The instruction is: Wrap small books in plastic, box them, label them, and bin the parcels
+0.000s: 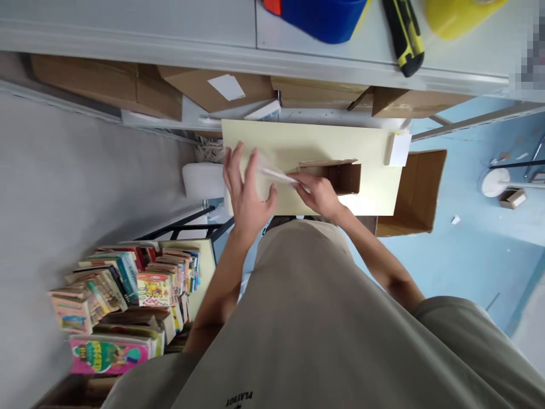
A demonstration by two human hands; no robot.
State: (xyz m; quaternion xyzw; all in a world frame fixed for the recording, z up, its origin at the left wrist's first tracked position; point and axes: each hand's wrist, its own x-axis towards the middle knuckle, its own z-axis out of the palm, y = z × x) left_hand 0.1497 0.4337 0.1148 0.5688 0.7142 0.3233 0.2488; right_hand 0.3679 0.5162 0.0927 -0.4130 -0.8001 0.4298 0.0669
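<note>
Over the pale yellow tabletop (251, 129) my right hand (318, 196) pinches one end of a thin, whitish, see-through strip, perhaps plastic film (276, 175). The film is smeared by motion, so its exact kind is unclear. My left hand (249, 199) is at the film's far end with fingers spread; whether it touches the film I cannot tell. Just beyond my right hand stands a small brown cardboard box (351, 179), its top open and a flap raised.
A white stack of paper (398, 149) lies at the table's right end. A large open carton (419, 193) stands beside it. Brown boxes (319, 92) line the shelf behind. Above lie a utility knife (404, 37) and a blue object (323, 20). Many books (128, 278) stand lower left.
</note>
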